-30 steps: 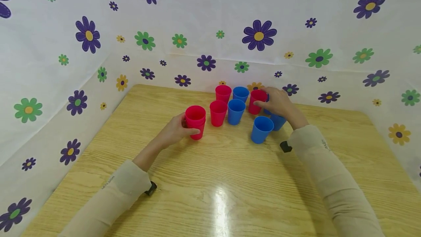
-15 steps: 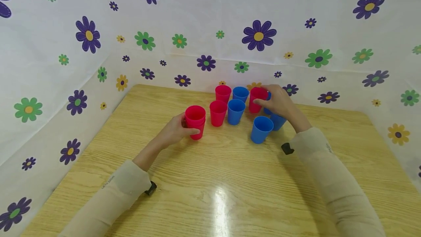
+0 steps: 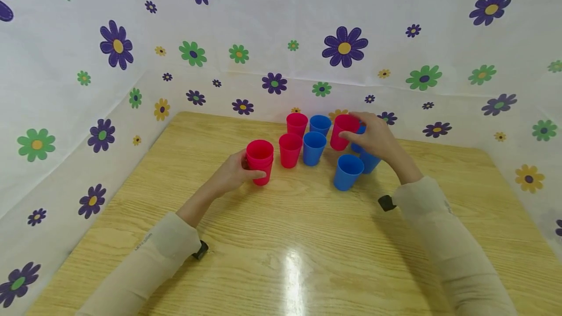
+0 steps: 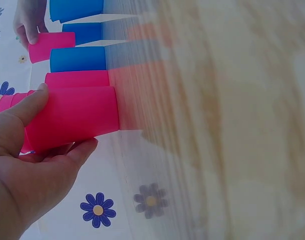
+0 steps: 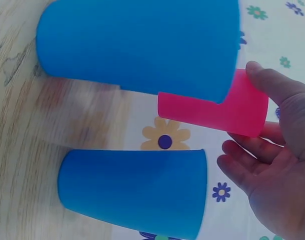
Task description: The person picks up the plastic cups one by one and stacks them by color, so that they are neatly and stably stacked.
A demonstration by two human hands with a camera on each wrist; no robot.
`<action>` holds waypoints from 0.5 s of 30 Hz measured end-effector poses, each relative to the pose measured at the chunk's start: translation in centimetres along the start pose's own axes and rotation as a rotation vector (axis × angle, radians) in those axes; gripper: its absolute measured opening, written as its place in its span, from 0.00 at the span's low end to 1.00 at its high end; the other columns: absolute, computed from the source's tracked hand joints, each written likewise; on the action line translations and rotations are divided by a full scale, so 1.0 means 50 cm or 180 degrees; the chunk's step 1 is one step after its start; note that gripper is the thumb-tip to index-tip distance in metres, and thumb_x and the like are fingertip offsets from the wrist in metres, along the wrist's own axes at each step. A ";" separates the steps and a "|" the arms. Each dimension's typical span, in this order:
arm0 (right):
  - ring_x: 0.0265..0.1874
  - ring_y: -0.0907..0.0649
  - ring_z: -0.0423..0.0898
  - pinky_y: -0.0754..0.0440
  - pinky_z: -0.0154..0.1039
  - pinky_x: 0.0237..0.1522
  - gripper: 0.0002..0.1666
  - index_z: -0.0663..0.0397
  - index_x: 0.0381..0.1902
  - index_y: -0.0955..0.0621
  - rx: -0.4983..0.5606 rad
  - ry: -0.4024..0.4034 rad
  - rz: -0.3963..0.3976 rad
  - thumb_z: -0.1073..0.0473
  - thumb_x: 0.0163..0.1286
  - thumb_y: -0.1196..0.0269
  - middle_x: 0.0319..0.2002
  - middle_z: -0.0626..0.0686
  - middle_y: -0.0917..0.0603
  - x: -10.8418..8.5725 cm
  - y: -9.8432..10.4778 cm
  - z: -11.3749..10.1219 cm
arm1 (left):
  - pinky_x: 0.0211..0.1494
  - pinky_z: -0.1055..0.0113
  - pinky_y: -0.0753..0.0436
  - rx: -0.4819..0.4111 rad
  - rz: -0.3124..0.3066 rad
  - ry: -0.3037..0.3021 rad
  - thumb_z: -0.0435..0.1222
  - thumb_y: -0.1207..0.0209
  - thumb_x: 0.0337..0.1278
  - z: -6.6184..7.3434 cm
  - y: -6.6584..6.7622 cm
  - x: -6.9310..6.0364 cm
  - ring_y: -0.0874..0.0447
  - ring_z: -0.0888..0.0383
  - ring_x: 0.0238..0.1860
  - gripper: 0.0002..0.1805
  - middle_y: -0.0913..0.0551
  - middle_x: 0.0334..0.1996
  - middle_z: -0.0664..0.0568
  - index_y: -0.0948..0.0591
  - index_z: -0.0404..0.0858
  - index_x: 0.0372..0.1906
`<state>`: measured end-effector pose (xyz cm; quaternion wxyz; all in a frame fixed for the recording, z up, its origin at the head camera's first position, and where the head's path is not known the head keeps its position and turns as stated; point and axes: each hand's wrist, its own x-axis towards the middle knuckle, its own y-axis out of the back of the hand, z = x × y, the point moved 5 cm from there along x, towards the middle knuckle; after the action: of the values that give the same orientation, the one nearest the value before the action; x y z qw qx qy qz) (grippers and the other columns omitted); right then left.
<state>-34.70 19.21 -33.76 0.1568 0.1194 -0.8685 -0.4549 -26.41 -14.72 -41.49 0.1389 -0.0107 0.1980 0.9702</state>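
Observation:
In the head view my left hand (image 3: 232, 173) grips a stack of red plastic cups (image 3: 260, 151) standing upright on the table, thumb across the front. The left wrist view shows the stack's lowest cup (image 4: 80, 115) with its base at the tabletop. My right hand (image 3: 378, 135) holds a single red cup (image 3: 342, 135) near its rim, thumb in front. That cup (image 5: 212, 110) hangs off the table, its base raised in both wrist views. Right beside my right hand, partly covered by it, are a blue cup (image 3: 370, 164) and another blue one behind.
Between the hands stand a red cup (image 3: 290, 151) and a blue cup (image 3: 313, 149). Behind them are another red cup (image 3: 297, 122) and blue cup (image 3: 320, 123). A further blue cup (image 3: 349, 173) stands in front of my right hand. Flowered sheeting (image 3: 259, 23) surrounds the wooden table (image 3: 246, 243).
My right hand has raised the red cup slightly from among the blue cups, its forearm shifting a little right. The left hand and its stack stay put.

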 end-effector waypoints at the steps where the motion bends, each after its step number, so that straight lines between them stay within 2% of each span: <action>1: 0.61 0.24 0.66 0.19 0.62 0.57 0.43 0.68 0.74 0.32 0.0023 0.0014 0.0008 0.49 0.72 0.31 0.64 0.69 0.23 -0.002 0.002 -0.003 | 0.67 0.52 0.23 0.0000 0.0003 -0.0003 0.34 0.30 0.63 0.000 0.001 0.000 0.23 0.44 0.60 0.32 0.21 0.62 0.42 0.29 0.35 0.70; 15: 0.58 0.20 0.66 0.19 0.62 0.58 0.40 0.66 0.72 0.29 0.0372 0.0136 0.0044 0.52 0.71 0.29 0.61 0.67 0.20 -0.028 0.019 -0.024 | 0.67 0.52 0.23 -0.0019 -0.0018 -0.0033 0.33 0.31 0.64 -0.001 0.001 0.000 0.23 0.45 0.60 0.33 0.21 0.62 0.42 0.29 0.35 0.70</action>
<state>-32.99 19.34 -32.56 0.1711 0.1321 -0.8908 -0.3998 -26.44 -14.80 -41.52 0.1427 -0.0066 0.1943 0.9705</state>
